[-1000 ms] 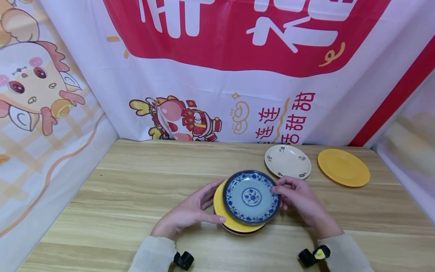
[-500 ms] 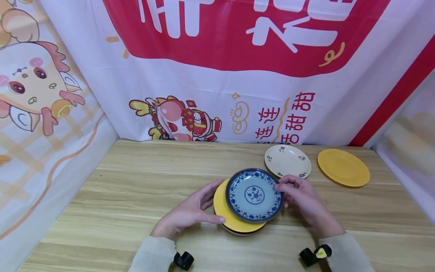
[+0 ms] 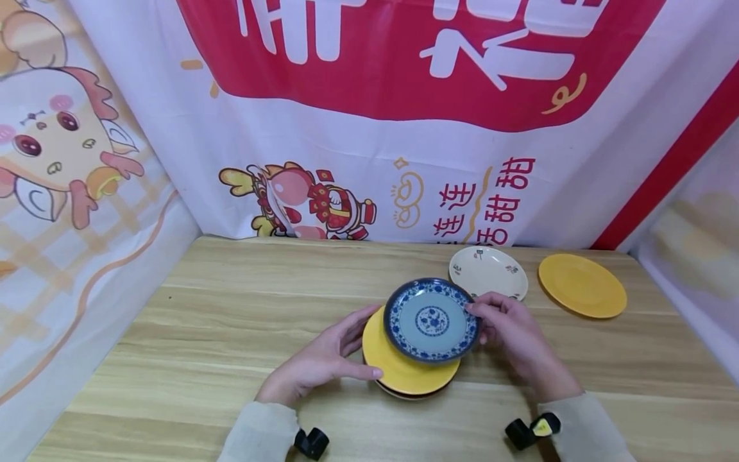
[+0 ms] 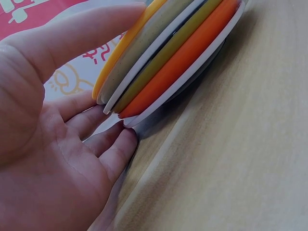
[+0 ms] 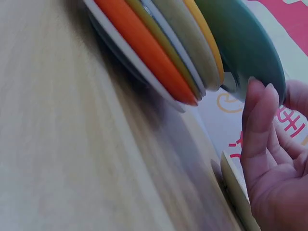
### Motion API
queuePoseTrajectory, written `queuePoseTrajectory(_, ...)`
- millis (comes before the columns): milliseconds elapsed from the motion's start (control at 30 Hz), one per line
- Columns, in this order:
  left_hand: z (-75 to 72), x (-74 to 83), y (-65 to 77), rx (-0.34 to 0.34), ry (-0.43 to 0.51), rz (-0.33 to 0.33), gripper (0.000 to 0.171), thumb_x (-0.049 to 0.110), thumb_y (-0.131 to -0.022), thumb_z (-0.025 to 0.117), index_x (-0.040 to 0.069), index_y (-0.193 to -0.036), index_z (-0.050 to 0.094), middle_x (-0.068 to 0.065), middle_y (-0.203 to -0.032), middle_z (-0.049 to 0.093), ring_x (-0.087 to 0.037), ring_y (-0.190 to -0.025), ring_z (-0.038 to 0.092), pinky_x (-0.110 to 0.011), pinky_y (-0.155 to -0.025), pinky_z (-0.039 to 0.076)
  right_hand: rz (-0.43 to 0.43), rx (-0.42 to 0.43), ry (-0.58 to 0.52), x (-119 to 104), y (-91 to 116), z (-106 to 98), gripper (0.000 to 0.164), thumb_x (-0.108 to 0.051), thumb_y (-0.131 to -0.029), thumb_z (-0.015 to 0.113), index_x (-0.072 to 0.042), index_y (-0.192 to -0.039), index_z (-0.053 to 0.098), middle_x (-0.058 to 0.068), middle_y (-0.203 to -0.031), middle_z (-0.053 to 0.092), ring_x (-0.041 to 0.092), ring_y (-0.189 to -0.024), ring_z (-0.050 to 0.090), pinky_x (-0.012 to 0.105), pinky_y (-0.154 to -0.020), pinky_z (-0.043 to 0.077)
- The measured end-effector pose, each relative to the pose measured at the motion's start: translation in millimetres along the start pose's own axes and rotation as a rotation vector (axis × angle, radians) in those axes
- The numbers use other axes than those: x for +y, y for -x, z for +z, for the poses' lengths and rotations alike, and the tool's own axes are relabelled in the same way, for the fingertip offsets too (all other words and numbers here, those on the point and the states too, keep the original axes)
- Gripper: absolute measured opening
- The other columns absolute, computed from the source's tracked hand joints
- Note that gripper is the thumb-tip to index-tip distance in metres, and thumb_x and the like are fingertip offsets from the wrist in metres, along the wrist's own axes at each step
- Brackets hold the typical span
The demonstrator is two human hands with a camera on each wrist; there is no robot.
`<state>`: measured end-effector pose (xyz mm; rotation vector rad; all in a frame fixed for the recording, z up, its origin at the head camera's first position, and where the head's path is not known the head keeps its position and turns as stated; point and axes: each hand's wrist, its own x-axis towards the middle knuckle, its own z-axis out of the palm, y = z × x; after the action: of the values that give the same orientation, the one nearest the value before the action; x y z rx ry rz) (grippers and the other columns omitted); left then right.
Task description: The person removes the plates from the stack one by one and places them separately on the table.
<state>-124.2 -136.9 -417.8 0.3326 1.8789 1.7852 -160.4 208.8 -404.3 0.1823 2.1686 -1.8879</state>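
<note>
A blue plate (image 3: pixel 432 321) with a flowered rim is pinched at its right edge by my right hand (image 3: pixel 510 330). In the right wrist view its greenish underside (image 5: pixel 248 43) tilts up off the stack, fingertips below the rim and thumb mostly hidden. Under it, a yellow plate (image 3: pixel 392 367) tops a stack of several plates. An orange plate (image 4: pixel 180 60) shows lower in the stack in the left wrist view. My left hand (image 3: pixel 323 362) lies along the stack's left side, fingers nearly straight against the edges and thumb stretched over the yellow rim.
Behind the stack at the right, a white plate (image 3: pixel 487 273) with small prints lies on the wooden table (image 3: pixel 260 289), partly covered by the blue plate and right hand. Another yellow plate (image 3: pixel 583 285) lies farther right. A printed cloth (image 3: pixel 346 128) hangs along the table's back edge.
The blue plate has shifted right and then away from me, lifting at a tilt with my right hand, and more of the yellow plate shows. My left hand has stayed put.
</note>
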Motion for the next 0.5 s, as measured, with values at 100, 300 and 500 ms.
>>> queuePoseTrajectory(100, -0.3, 1.2, -0.2, 0.007, -0.012, -0.003, 0.101, 0.011, -0.085, 0.092, 0.032, -0.167, 0.037, 0.002, -0.178, 0.030, -0.031, -0.167, 0.026, -0.049, -0.138, 0.023, 0.002, 0.020, 0.016, -4, -3, 2, 0.041, -0.033, -0.105, 0.071, -0.003, -0.132, 0.064, -0.002, -0.106, 0.068, 0.013, -0.088, 0.064, 0.024, -0.075, 0.063)
queuePoseTrajectory(300, 0.0, 1.2, 0.5, 0.009, -0.015, -0.002, 0.102, 0.011, -0.085, 0.091, 0.029, -0.168, 0.035, -0.002, -0.179, 0.027, -0.033, -0.167, 0.025, -0.051, -0.138, 0.022, 0.014, 0.025, 0.001, -13, -10, 7, 0.047, -0.036, -0.107, 0.068, -0.001, -0.138, 0.059, 0.004, -0.116, 0.069, 0.014, -0.097, 0.070, 0.023, -0.086, 0.066)
queuePoseTrajectory(500, 1.2, 0.7, -0.7, 0.016, -0.011, -0.011, 0.102, 0.013, -0.084, 0.093, 0.030, -0.168, 0.036, 0.001, -0.179, 0.029, -0.032, -0.166, 0.027, -0.050, -0.138, 0.023, 0.017, 0.034, -0.020, -19, -20, 14, 0.046, -0.030, -0.108, 0.067, 0.003, -0.139, 0.058, 0.010, -0.116, 0.070, 0.014, -0.093, 0.073, 0.023, -0.087, 0.067)
